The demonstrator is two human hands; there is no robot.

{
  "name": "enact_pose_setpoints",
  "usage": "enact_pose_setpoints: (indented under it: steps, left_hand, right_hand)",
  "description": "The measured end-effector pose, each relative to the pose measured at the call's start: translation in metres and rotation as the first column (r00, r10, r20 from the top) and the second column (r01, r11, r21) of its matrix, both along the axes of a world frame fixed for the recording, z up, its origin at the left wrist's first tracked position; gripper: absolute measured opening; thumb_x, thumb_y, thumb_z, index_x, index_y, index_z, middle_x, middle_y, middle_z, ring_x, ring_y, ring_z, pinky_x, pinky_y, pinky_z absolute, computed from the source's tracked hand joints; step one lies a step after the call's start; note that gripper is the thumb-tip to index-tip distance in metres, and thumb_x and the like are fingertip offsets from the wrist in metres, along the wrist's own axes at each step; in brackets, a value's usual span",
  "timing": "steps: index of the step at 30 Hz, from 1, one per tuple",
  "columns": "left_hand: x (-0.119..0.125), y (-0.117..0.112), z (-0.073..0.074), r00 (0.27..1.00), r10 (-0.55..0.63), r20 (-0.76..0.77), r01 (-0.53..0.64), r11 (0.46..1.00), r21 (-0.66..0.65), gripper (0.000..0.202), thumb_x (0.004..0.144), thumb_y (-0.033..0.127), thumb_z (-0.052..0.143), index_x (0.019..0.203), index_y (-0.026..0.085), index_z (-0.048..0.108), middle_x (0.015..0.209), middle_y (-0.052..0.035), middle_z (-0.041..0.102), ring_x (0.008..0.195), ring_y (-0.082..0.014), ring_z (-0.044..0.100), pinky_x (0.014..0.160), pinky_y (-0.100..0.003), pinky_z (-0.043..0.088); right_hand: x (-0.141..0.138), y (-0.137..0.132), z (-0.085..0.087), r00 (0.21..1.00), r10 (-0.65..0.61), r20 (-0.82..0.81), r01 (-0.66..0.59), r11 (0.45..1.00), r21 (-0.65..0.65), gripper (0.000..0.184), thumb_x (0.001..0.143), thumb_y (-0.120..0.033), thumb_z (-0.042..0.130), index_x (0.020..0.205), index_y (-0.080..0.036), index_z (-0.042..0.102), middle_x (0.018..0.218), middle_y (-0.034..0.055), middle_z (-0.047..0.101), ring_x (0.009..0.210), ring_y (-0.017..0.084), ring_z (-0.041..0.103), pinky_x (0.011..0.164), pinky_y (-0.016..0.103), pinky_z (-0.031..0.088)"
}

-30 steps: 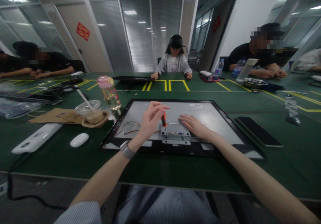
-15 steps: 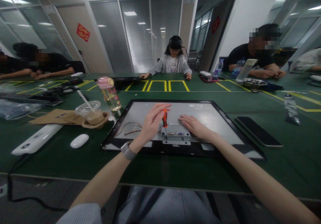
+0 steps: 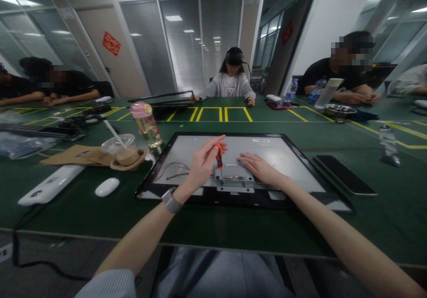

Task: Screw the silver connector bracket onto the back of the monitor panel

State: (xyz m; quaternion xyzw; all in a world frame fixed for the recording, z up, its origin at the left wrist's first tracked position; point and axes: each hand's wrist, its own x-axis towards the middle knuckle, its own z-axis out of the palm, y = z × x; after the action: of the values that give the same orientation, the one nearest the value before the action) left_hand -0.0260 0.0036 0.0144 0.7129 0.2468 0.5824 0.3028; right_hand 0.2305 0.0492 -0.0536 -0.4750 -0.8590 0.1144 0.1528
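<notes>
A black-framed monitor panel (image 3: pixel 287 149) lies face down on the green table, its grey metal back up. My left hand (image 3: pixel 204 162) pinches a small orange-handled screwdriver (image 3: pixel 219 155), held upright with its tip on the left end of a metal port bracket (image 3: pixel 235 183) near the panel's front edge. My right hand (image 3: pixel 258 168) lies flat on the metal back just behind the bracket, fingers stretched out. Thin brown wires (image 3: pixel 173 170) run across the panel to the left of my left hand.
A white mouse (image 3: pixel 106 187), a white power strip (image 3: pixel 50 190), a plastic cup with straw (image 3: pixel 122 150) and a pink-capped bottle (image 3: pixel 146 124) sit to the left. A phone (image 3: pixel 343 174) lies right of the panel. Other people sit around the table (image 3: pixel 367 227).
My left hand has shifted its fingers on the screwdriver handle, which stays on the bracket. My right hand has not moved. The person opposite has raised a flat panel's edge.
</notes>
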Motion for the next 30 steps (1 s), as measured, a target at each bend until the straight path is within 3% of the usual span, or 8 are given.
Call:
enact_pose_setpoints:
  steps: [6, 10, 13, 15, 18, 20, 26, 30]
  left_hand:
    - [0.004, 0.001, -0.006, 0.976, 0.212, 0.049, -0.215, 0.974, 0.075, 0.014, 0.089, 0.035, 0.073, 0.094, 0.022, 0.074, 0.083, -0.0011, 0.06, 0.079, -0.0146, 0.058, 0.076, -0.03, 0.051]
    - [0.003, -0.002, -0.005, 0.966, 0.256, 0.036, -0.259, 0.96, 0.107, 0.026, 0.101, 0.039, 0.055, 0.099, 0.023, 0.075, 0.092, -0.0041, 0.058, 0.085, -0.0153, 0.058, 0.078, -0.031, 0.05]
    - [0.004, -0.003, -0.004, 0.958, 0.285, 0.037, -0.288, 0.949, 0.127, 0.021, 0.096, 0.04, 0.064, 0.1, 0.022, 0.075, 0.091, -0.0029, 0.056, 0.083, -0.0145, 0.058, 0.078, -0.03, 0.05]
    - [0.005, -0.004, -0.005, 0.962, 0.27, 0.036, -0.272, 0.956, 0.11, 0.023, 0.098, 0.041, 0.061, 0.105, 0.022, 0.073, 0.09, -0.0027, 0.057, 0.082, -0.0143, 0.058, 0.076, -0.029, 0.051]
    - [0.007, -0.005, -0.007, 0.987, 0.155, 0.041, -0.157, 0.986, 0.047, 0.034, 0.106, 0.04, 0.042, 0.118, 0.021, 0.067, 0.095, -0.005, 0.063, 0.082, -0.0145, 0.062, 0.075, -0.03, 0.053]
    - [0.006, -0.005, -0.007, 0.994, 0.101, 0.046, -0.103, 0.994, 0.04, 0.036, 0.107, 0.039, 0.038, 0.116, 0.021, 0.067, 0.096, -0.0059, 0.065, 0.085, -0.0154, 0.064, 0.079, -0.032, 0.054]
    - [0.005, -0.007, -0.003, 0.97, 0.241, 0.002, -0.239, 0.96, 0.147, 0.025, 0.096, 0.045, 0.062, 0.098, 0.024, 0.076, 0.093, -0.0047, 0.057, 0.089, -0.0179, 0.059, 0.084, -0.035, 0.052]
    - [0.006, -0.01, -0.001, 0.986, 0.166, -0.015, -0.165, 0.983, 0.085, 0.033, 0.106, 0.04, 0.044, 0.107, 0.022, 0.071, 0.091, -0.0051, 0.062, 0.086, -0.0166, 0.061, 0.079, -0.032, 0.052]
  right_hand:
    - [0.001, 0.003, -0.004, 1.0, 0.007, 0.014, -0.008, 1.0, 0.004, 0.056, 0.106, -0.047, 0.025, 0.142, -0.02, 0.06, 0.155, 0.0142, 0.052, 0.147, 0.031, 0.043, 0.121, 0.057, 0.029]
    - [0.001, 0.004, -0.005, 1.0, 0.008, 0.026, -0.009, 1.0, 0.013, 0.057, 0.107, -0.046, 0.025, 0.142, -0.019, 0.059, 0.154, 0.0154, 0.053, 0.146, 0.031, 0.044, 0.121, 0.057, 0.03]
    - [0.001, 0.004, -0.004, 1.0, 0.008, 0.022, -0.008, 1.0, 0.01, 0.057, 0.107, -0.046, 0.025, 0.142, -0.018, 0.059, 0.154, 0.0158, 0.053, 0.147, 0.031, 0.044, 0.121, 0.057, 0.029]
    - [0.001, 0.003, -0.004, 1.0, 0.007, 0.009, -0.008, 1.0, 0.012, 0.057, 0.107, -0.047, 0.025, 0.142, -0.02, 0.06, 0.154, 0.015, 0.053, 0.147, 0.031, 0.044, 0.121, 0.058, 0.03]
    - [0.0, 0.002, -0.003, 1.0, 0.004, 0.003, -0.004, 1.0, 0.007, 0.058, 0.107, -0.048, 0.024, 0.143, -0.019, 0.06, 0.155, 0.0153, 0.052, 0.147, 0.031, 0.044, 0.121, 0.058, 0.03]
    - [0.0, 0.002, -0.002, 1.0, 0.004, 0.011, -0.004, 1.0, 0.0, 0.058, 0.107, -0.047, 0.024, 0.143, -0.018, 0.059, 0.156, 0.0159, 0.051, 0.147, 0.032, 0.043, 0.121, 0.058, 0.029]
    - [0.0, 0.003, -0.004, 1.0, -0.001, 0.009, 0.001, 1.0, 0.013, 0.055, 0.106, -0.046, 0.026, 0.142, -0.021, 0.06, 0.154, 0.0141, 0.053, 0.146, 0.032, 0.044, 0.121, 0.058, 0.029]
    - [0.0, 0.003, -0.003, 1.0, 0.002, 0.017, -0.002, 1.0, 0.011, 0.056, 0.106, -0.046, 0.026, 0.142, -0.02, 0.06, 0.154, 0.015, 0.053, 0.146, 0.032, 0.044, 0.12, 0.059, 0.03]
